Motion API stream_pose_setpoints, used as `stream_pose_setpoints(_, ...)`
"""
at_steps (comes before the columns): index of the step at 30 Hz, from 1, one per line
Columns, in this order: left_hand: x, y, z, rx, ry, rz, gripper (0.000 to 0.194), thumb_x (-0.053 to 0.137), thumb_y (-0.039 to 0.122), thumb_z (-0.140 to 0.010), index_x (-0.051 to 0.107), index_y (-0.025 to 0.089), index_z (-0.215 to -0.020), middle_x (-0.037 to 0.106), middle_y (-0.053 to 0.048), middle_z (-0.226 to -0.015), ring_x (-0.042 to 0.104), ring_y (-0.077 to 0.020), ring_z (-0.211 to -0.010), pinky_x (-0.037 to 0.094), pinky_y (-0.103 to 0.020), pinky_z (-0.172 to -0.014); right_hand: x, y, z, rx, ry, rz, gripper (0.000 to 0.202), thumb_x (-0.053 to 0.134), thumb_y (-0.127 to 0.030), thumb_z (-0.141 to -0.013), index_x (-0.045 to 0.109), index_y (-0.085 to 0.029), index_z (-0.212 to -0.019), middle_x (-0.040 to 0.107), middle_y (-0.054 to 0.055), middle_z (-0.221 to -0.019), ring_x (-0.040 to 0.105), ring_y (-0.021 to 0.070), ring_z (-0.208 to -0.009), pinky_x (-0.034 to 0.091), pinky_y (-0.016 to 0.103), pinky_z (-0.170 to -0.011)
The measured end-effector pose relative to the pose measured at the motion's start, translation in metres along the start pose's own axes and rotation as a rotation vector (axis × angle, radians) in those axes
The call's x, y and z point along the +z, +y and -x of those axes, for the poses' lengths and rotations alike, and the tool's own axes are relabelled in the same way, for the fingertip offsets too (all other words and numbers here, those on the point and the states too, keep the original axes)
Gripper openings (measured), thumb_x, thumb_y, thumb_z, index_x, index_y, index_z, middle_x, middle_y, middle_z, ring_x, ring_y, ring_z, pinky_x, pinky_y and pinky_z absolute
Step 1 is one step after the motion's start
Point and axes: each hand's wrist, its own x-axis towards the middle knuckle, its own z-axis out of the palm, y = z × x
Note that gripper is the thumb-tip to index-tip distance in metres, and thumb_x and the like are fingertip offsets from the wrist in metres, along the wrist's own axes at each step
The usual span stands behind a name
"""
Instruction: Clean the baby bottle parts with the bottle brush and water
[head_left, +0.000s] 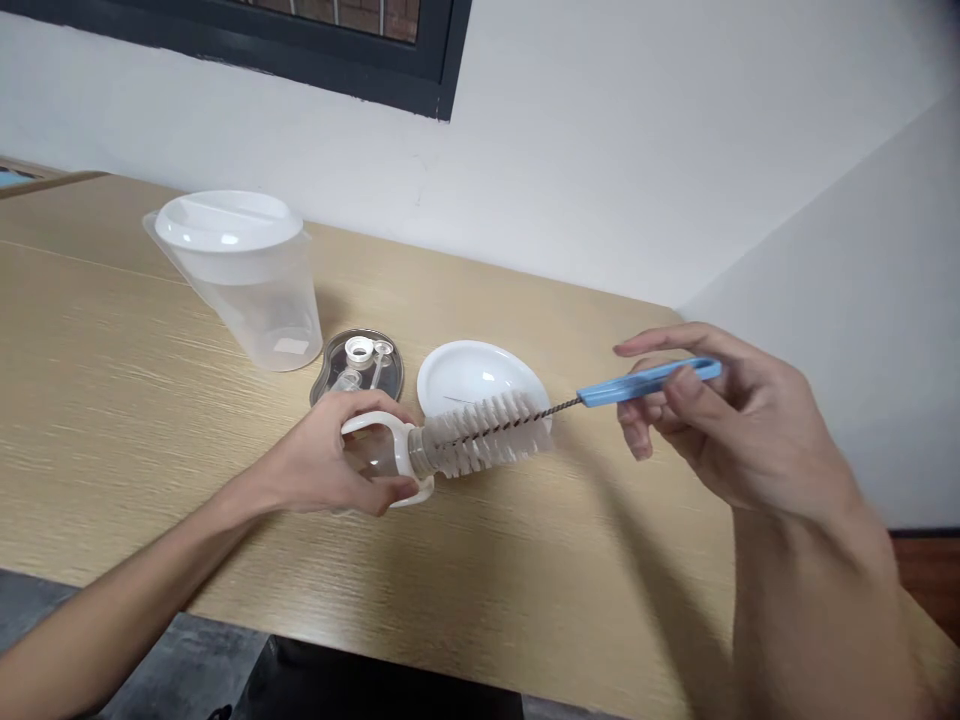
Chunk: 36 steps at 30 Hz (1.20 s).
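My left hand is wrapped round a small clear bottle with white handles, its threaded mouth turned to the right. A white bristle brush on a twisted wire lies with its tip at the mouth; most of the bristles are outside. How far the tip reaches in cannot be told. My right hand holds the brush's blue handle between thumb and fingers, the index finger stretched out. Behind the brush sits a white oval bowl.
A lidded translucent pitcher stands at the back left of the wooden table. Beside it, a dark metal tray holds a white ring and small clear parts. A white wall with a dark-framed window rises behind.
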Motion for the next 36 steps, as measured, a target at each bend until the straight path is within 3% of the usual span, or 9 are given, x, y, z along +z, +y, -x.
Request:
stream_pose_setpoints(4, -0.007, 0.001, 0.0, 0.052, 0.018, -0.114, 0.044, 0.084, 0.03, -0.062, 0.072, 0.019, -0.102, 0.075, -0.005, -0.098, 0.065, -0.0138, -0.064, 0.052, -0.024, -0.054, -0.014, 0.016, 0.012, -0.099, 0.023, 0.141, 0.024, 0.077, -0.042, -0.091, 0.075, -0.027, -0.11, 0.073, 0.001, -0.071, 0.072, 0.0187, -0.063, 0.059, 0.03, -0.056)
stream_pose_setpoints(8, -0.015, -0.006, 0.001, 0.221, 0.115, -0.342, 0.048, 0.083, 0.028, -0.06, 0.072, 0.022, -0.106, 0.076, -0.003, -0.101, 0.073, -0.0214, -0.084, 0.058, -0.032, -0.073, -0.018, 0.038, 0.02, -0.052, 0.097, 0.351, 0.031, 0.079, -0.046, -0.089, 0.077, -0.024, -0.11, 0.078, 0.005, -0.078, 0.076, 0.0201, -0.069, 0.062, 0.029, -0.061)
stream_pose_setpoints(14, -0.019, -0.013, 0.003, 0.414, 0.19, -0.586, 0.042, 0.078, 0.027, -0.069, 0.067, 0.021, -0.109, 0.077, -0.004, -0.101, 0.072, -0.02, -0.08, 0.056, -0.032, -0.07, -0.018, 0.052, 0.028, 0.029, -0.037, 0.392, 0.032, 0.071, -0.052, -0.093, 0.078, -0.02, -0.098, 0.074, 0.004, -0.067, 0.07, 0.017, -0.058, 0.056, 0.026, -0.054)
stream_pose_setpoints(21, -0.02, -0.02, -0.001, 0.559, 0.168, -0.692, 0.045, 0.076, 0.028, -0.076, 0.062, 0.022, -0.118, 0.078, -0.006, -0.116, 0.076, -0.0236, -0.098, 0.058, -0.034, -0.082, -0.006, 0.057, 0.032, 0.017, -0.137, 0.374, 0.068, 0.049, -0.058, -0.104, 0.053, -0.02, -0.048, 0.051, 0.002, -0.043, 0.045, 0.009, -0.041, 0.036, 0.023, -0.041)
stream_pose_setpoints(23, -0.02, -0.02, -0.002, 0.558, 0.157, -0.701, 0.046, 0.076, 0.028, -0.076, 0.061, 0.022, -0.119, 0.078, -0.006, -0.116, 0.075, -0.0232, -0.098, 0.058, -0.033, -0.082, -0.004, 0.062, 0.033, 0.011, -0.113, 0.369, 0.062, 0.049, -0.055, -0.105, 0.061, -0.019, -0.056, 0.054, 0.002, -0.048, 0.049, 0.0096, -0.044, 0.04, 0.022, -0.044)
stream_pose_setpoints(26, -0.021, -0.019, -0.002, 0.464, 0.126, -0.679, 0.047, 0.077, 0.027, -0.072, 0.063, 0.023, -0.117, 0.077, -0.005, -0.112, 0.074, -0.0222, -0.093, 0.057, -0.032, -0.078, -0.007, 0.074, 0.036, -0.052, -0.023, 0.287, 0.026, 0.068, -0.046, -0.097, 0.077, -0.024, -0.106, 0.067, 0.001, -0.069, 0.061, 0.0113, -0.056, 0.05, 0.02, -0.051)
stream_pose_setpoints(27, -0.021, -0.019, -0.001, 0.423, 0.114, -0.666, 0.048, 0.077, 0.027, -0.07, 0.064, 0.023, -0.116, 0.077, -0.004, -0.11, 0.074, -0.0218, -0.091, 0.057, -0.032, -0.076, -0.008, 0.077, 0.038, -0.082, 0.009, 0.248, 0.029, 0.075, -0.042, -0.093, 0.074, -0.027, -0.117, 0.07, 0.001, -0.076, 0.065, 0.0119, -0.061, 0.054, 0.019, -0.054)
stream_pose_setpoints(31, -0.023, -0.019, -0.001, 0.296, 0.071, -0.603, 0.051, 0.079, 0.027, -0.065, 0.066, 0.026, -0.115, 0.076, -0.001, -0.103, 0.072, -0.0203, -0.084, 0.055, -0.031, -0.071, -0.013, 0.084, 0.042, -0.156, 0.013, 0.163, 0.024, 0.087, -0.032, -0.082, 0.078, -0.029, -0.104, 0.076, 0.004, -0.088, 0.074, 0.0153, -0.074, 0.062, 0.02, -0.063)
stream_pose_setpoints(36, -0.022, -0.021, -0.002, 0.282, 0.06, -0.545, 0.05, 0.08, 0.027, -0.065, 0.067, 0.026, -0.114, 0.077, -0.001, -0.105, 0.073, -0.0205, -0.086, 0.056, -0.032, -0.074, -0.013, 0.081, 0.045, -0.163, 0.044, 0.208, 0.017, 0.088, -0.033, -0.08, 0.082, -0.029, -0.096, 0.079, 0.005, -0.083, 0.076, 0.018, -0.069, 0.063, 0.021, -0.057)
